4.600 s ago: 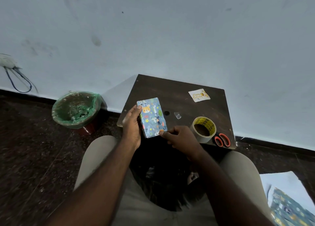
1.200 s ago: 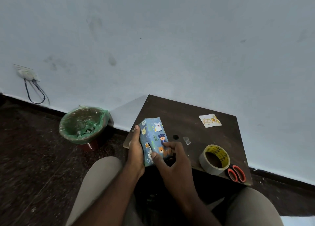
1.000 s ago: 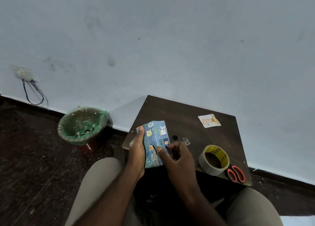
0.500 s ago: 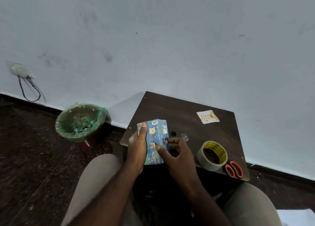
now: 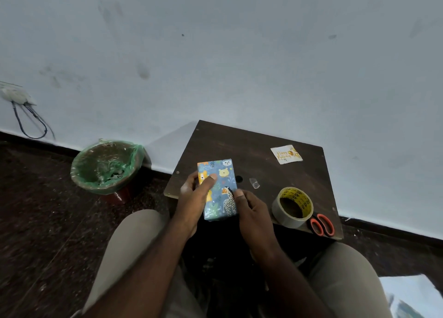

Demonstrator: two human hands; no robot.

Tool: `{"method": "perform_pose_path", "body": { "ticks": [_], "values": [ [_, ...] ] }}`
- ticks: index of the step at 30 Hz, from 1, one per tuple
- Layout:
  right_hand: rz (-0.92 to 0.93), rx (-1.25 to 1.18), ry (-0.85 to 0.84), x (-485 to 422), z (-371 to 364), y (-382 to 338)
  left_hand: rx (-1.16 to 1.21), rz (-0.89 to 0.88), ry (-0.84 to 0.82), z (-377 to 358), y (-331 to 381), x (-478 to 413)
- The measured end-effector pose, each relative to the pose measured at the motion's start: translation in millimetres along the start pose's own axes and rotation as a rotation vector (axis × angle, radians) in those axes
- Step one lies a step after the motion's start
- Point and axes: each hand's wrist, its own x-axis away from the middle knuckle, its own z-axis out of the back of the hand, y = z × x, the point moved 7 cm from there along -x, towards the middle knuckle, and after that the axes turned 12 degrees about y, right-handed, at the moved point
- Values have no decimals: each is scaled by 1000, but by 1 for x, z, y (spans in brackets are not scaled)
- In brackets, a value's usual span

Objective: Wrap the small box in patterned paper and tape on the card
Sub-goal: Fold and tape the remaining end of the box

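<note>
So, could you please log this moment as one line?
wrapped box: gripped by left hand, right hand | card: loose on table

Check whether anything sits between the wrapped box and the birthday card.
Nothing visible does: bare table lies between wrapped box and birthday card. The tape piece and tape roll sit nearer, off that line.

Glossy patterned paper on box (image 5: 219, 188); matt dark wood table (image 5: 263, 149); shiny plastic tape roll (image 5: 293, 206).
</note>
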Motion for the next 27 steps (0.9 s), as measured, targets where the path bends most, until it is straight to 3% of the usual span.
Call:
{"method": "perform_pose_path", "body": {
  "ticks": [6,12,18,23,27],
  "values": [
    [25,-29,-15,-8,8,-8,-50,16,-144,-13,-9,4],
    [-119,-152,-4,-15,13,5,-32,62,-219,-16,-10,3],
    [-114,-100,24,-22,17,9,75,121,-269,-18,-8,3],
    [3,28,-37,-22,18,-5,86,111,-259,-20,-8,4],
    [11,62,21,-24,21,-3,82,100,-255,-18,-9,4]
  ]
}}
